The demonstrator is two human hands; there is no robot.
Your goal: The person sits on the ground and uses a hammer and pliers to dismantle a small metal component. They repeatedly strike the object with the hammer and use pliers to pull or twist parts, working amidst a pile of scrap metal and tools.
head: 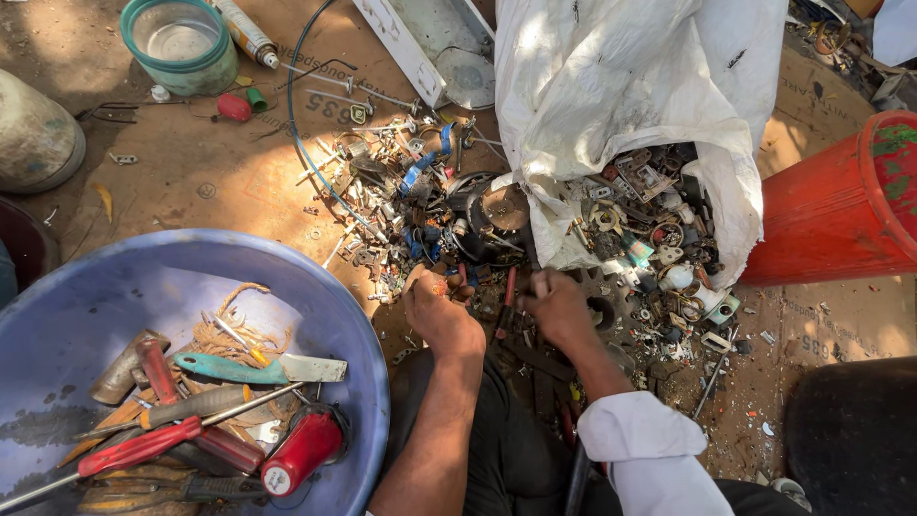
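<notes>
- The left hand (437, 311) is curled into a loose fist with its fingertips pinching some small, partly orange scrap piece (440, 283) at the near edge of the scrap pile (449, 215); the piece is too small to identify. Sharp screws and wire ends lie right under the knuckles, so a careless dig could, I judge, cut or prick the fingers.
- The right hand (557, 306) is closed around a dark object, and I cannot tell exactly what it grips; a red-handled tool (507, 296) stands between the two hands. If that tool slips sideways, it could strike the left hand, since the two are close together.
- Just beyond the right hand, the white sack (630, 96) spills more fittings and sockets onto the ground. The heap looks loose, and pulling a piece from its foot may bring others sliding onto the hands.
- The blue cable (315, 162) runs away from the left hand through the pile; tugging a part tangled in it could drag the heap and scatter small pieces across the cardboard floor (229, 182).
- To the left of the left hand, the blue basin (353, 315) holds screwdrivers, a hammer and a scraper with handles crossing; reaching in without looking risks catching a blade.
- The red bucket (841, 210) lies tipped, well to the right of the right hand, and could roll if knocked.
</notes>
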